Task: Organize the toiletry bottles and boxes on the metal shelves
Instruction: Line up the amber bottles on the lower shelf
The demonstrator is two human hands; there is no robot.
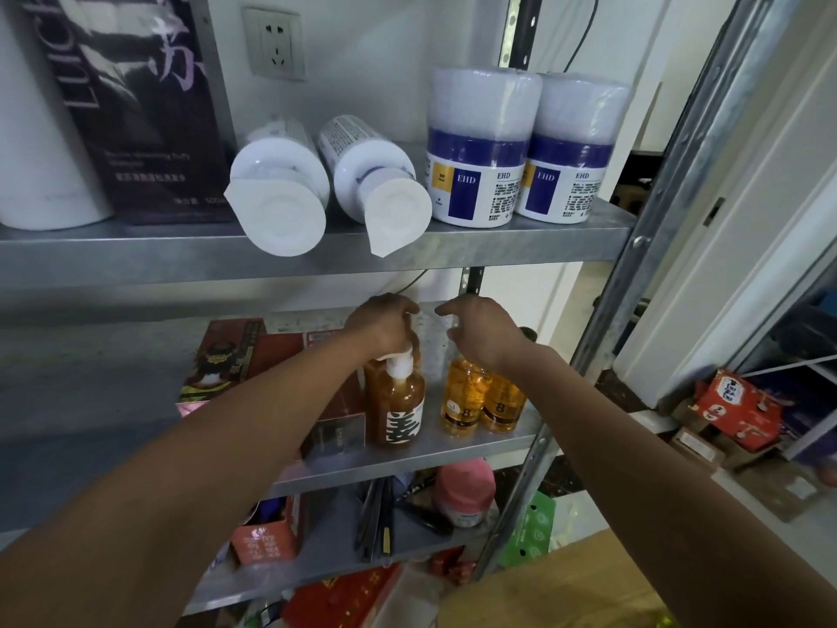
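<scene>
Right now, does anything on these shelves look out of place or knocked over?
Yes. Two white bottles lie on their sides on the upper shelf, caps poking past its front edge, while the EHD jars beside them stand upright. They could roll off.

An amber bottle [395,403] is marked by a white label with a black character; two orange bottles [466,396] are banded in black; white jars [478,151] are striped purple.
</scene>
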